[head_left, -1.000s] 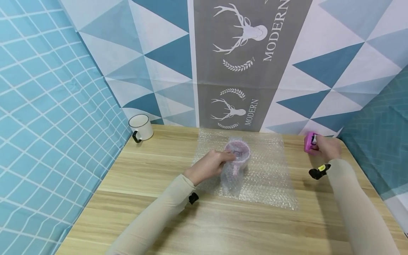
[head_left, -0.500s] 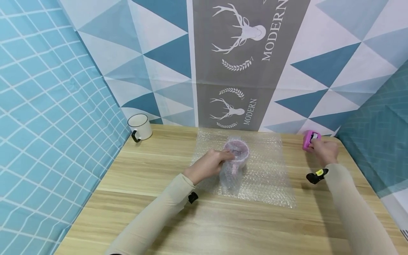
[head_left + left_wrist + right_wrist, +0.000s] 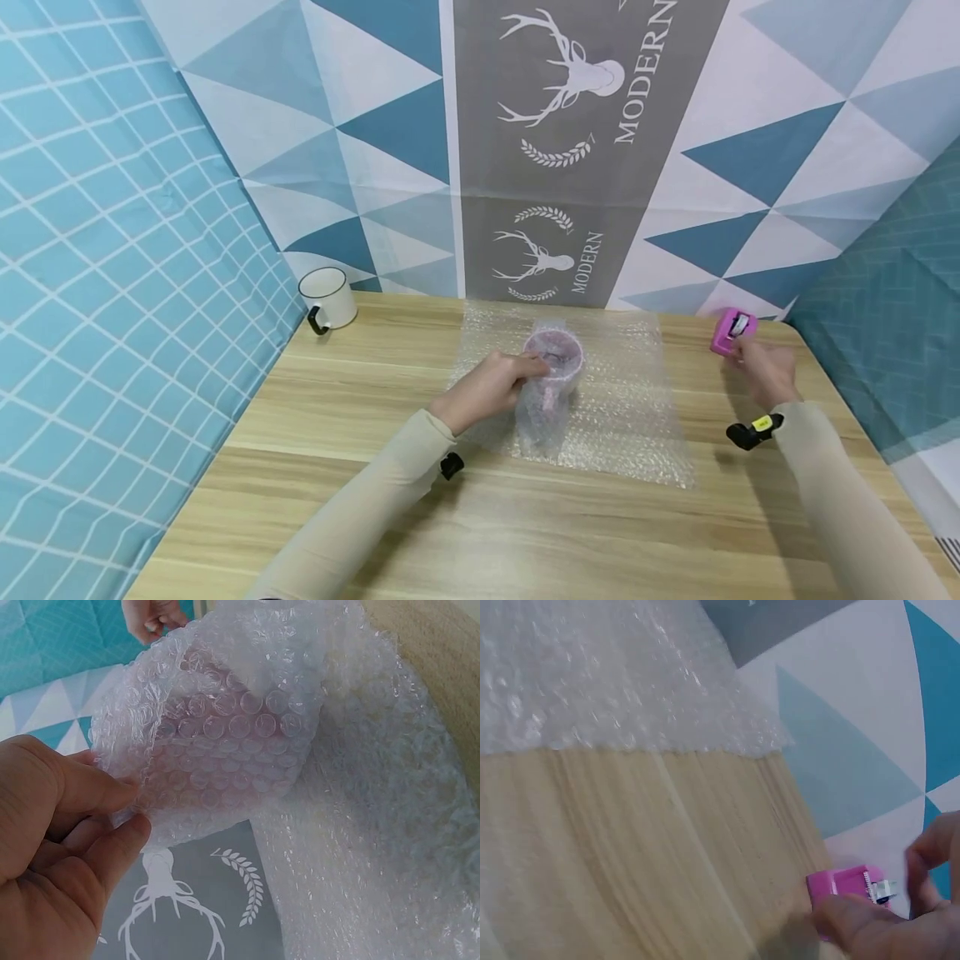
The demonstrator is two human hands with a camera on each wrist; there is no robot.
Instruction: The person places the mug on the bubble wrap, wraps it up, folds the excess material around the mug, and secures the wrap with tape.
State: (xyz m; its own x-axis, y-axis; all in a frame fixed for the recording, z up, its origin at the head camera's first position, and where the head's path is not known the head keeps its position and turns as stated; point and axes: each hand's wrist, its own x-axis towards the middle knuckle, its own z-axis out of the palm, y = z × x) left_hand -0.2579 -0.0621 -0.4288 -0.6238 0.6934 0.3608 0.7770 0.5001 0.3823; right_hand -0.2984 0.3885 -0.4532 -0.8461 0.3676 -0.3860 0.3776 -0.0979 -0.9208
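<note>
A pink mug [image 3: 547, 397] stands in the middle of the bubble wrap, wrapped in a piece of bubble wrap [image 3: 232, 735] that also covers its mouth. My left hand [image 3: 491, 387] pinches the wrap at the rim between thumb and fingers; the left wrist view shows the fingertips on the plastic. At the table's back right, my right hand [image 3: 767, 371] has curled fingers at a pink tape dispenser [image 3: 731, 329]. In the right wrist view the thumb [image 3: 847, 919] lies against its near side, and the bent index finger [image 3: 934, 844] stays off it, close to the toothed cutter end.
Under the mug lies a flat sheet of bubble wrap [image 3: 630, 417] on the wooden table [image 3: 510, 533]. A white mug [image 3: 330, 297] with a black rim and handle stands at the back left corner. Patterned cloth walls [image 3: 397, 142] rise behind and on both sides.
My right hand has drawn slightly back, and the tape dispenser has turned a little, showing more of its top. My left hand keeps its pinch on the wrap at the mug.
</note>
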